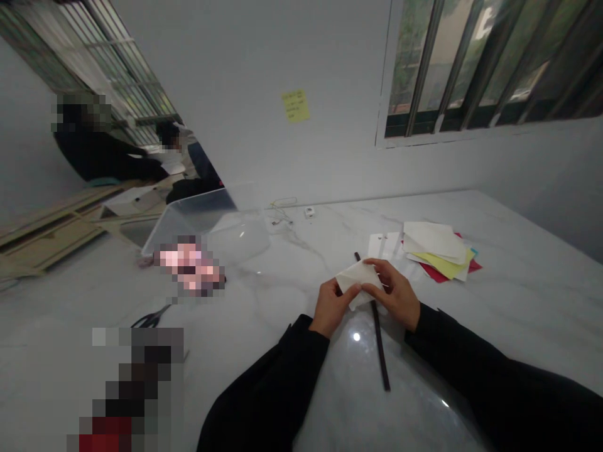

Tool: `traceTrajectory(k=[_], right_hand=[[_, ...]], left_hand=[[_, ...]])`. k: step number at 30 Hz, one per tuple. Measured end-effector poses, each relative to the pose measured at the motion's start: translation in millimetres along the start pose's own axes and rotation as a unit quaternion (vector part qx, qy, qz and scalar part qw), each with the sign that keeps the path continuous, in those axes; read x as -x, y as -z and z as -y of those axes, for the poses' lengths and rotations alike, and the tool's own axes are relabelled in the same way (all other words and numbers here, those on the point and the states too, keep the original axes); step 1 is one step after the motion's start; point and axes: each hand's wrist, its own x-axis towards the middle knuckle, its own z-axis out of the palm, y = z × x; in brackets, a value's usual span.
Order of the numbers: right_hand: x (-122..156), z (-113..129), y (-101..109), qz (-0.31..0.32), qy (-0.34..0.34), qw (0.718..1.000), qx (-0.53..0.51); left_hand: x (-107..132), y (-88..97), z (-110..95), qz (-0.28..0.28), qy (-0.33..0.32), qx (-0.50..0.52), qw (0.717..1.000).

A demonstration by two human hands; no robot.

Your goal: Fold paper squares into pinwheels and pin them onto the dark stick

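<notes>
Between my two hands is a piece of cream-white paper [358, 274], partly folded, with its edges at an angle. My left hand [331, 306] pinches its lower left side, the thumb pressed on the paper. On its right side my right hand [397, 294] grips it, thumb near the lower middle and fingers at the upper corner. Beneath the paper a thin dark brown stick [379, 345] lies on the table, its middle hidden by the paper and my right hand.
A pile of coloured paper sheets [436, 246] lies to the right on the marble-patterned table [273, 395]. Scissors [149, 319] and a clear plastic bin [202, 210] are at left. A yellow note [295, 105] sticks to the wall. Two people sit beyond, at far left.
</notes>
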Motion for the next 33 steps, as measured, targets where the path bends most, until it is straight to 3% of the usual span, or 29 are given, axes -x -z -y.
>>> traceTrajectory(k=[5,16,28,33], right_hand=[[2.3,2.2,-1.6,0.002,-0.021,0.998,-0.054],[-1.1,5.0,-2.7,0.017,-0.032,0.998,-0.045],[-3.2,-1.2,-1.1,0.017,-0.038,0.998,-0.039],[-4.0,-6.5,2.6,0.062,-0.075,0.993,-0.062]], left_hand=[[2.1,-2.0,-1.7,-0.009,-0.009,0.006,1.000],[5.0,-4.8,-9.5,-0.026,-0.047,-0.013,0.998],[5.0,-4.5,-12.5,-0.025,-0.038,-0.020,0.999],[9.7,-7.2,-13.0,-0.016,-0.041,-0.012,0.999]])
